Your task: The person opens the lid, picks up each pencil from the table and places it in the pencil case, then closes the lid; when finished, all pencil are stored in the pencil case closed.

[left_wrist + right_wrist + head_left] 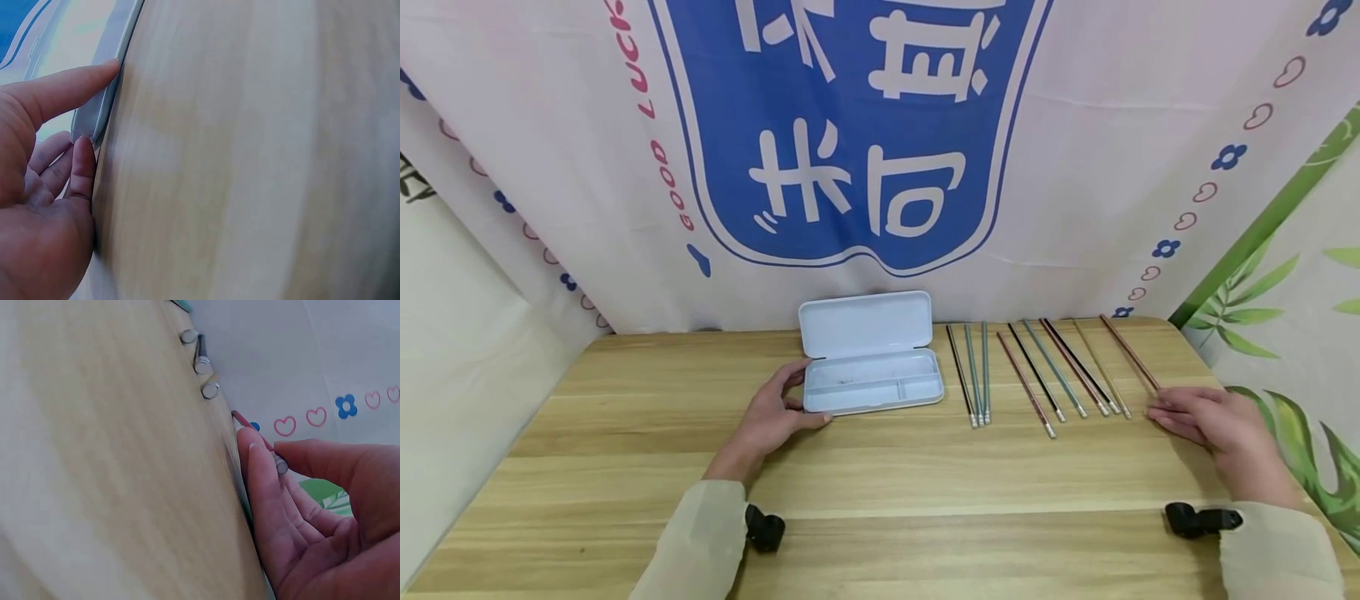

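Observation:
A light-blue pencil case lies with its lid raised at the back of the table. My left hand grips its left end, thumb along the front edge and fingers round the side; the left wrist view has the thumb against the case's rim. Over at the right, my right hand pinches a red pencil near its eraser end. In the right wrist view the pencil's metal-ringed eraser end pokes out between thumb and fingers.
Several pencils lie between case and right hand: a black one beside two teal ones, then a red one and others spread rightward, erasers toward me. A printed cloth hangs behind the wooden table.

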The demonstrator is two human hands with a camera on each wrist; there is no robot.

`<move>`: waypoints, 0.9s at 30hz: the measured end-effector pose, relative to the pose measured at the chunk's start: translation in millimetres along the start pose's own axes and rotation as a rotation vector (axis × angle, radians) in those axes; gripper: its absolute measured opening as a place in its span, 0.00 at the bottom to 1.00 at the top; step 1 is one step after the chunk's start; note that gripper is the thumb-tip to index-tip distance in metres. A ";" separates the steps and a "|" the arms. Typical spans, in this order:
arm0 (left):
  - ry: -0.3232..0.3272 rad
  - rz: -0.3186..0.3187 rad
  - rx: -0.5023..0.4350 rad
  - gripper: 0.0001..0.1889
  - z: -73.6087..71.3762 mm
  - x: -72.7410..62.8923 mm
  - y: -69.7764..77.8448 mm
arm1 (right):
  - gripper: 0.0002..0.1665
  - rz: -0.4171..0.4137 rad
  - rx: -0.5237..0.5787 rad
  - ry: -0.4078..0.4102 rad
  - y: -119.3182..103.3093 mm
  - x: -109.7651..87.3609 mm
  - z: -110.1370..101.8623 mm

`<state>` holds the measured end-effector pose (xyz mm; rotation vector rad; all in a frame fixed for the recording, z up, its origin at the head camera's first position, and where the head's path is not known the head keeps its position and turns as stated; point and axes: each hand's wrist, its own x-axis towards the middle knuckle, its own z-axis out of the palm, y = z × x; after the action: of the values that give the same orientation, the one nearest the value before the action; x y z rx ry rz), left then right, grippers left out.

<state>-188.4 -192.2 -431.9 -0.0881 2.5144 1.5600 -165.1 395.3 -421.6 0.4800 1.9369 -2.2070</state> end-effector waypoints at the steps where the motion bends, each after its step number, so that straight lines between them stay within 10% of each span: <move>1: -0.001 0.002 0.001 0.50 -0.2 0.5 0.1 | 0.21 0.004 0.055 -0.007 0.6 -0.4 -2.2; 27: -0.003 -0.003 0.000 0.49 -0.1 1.1 -0.7 | 0.21 -0.095 0.058 -0.158 -13.4 -3.2 17.7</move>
<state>-189.5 -192.5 -432.7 -0.0888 2.5108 1.5576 -168.8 379.5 -406.1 0.2171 1.8554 -2.2871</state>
